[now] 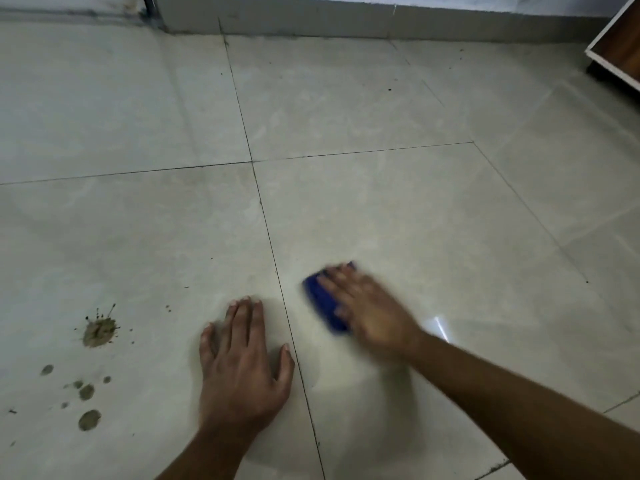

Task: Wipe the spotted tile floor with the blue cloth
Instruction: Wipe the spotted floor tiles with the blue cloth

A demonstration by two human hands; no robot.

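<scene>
Head view, looking down at the floor [398,209]. Right hand [367,306] lies flat on the cloth [320,299], fingers straight and pressing it to the tile just right of the long grout line [277,271]; not clenched, not pinching, only pressing. Hand and cloth are blurred, consistent with a wiping stroke under way. Cloth looks folded to a small pad, mostly under the palm, its blue edge showing toward the left.

Left hand [242,362] is spread flat on the tile left of that grout line, holding nothing, apparently a brace.

Progress, judged: tile under and around the cloth shows no large marks, only faint sheen. Not done: a brown splat [97,332] and a cluster of round spots [86,403] toward the floor's near-left edge, well apart from the cloth, with the left hand between. Small dark specks also sit farther out near the wall [346,26].

Estimate: early to middle. Remaining work is mainly the left tile; the cloth must cross the grout line to reach it.
</scene>
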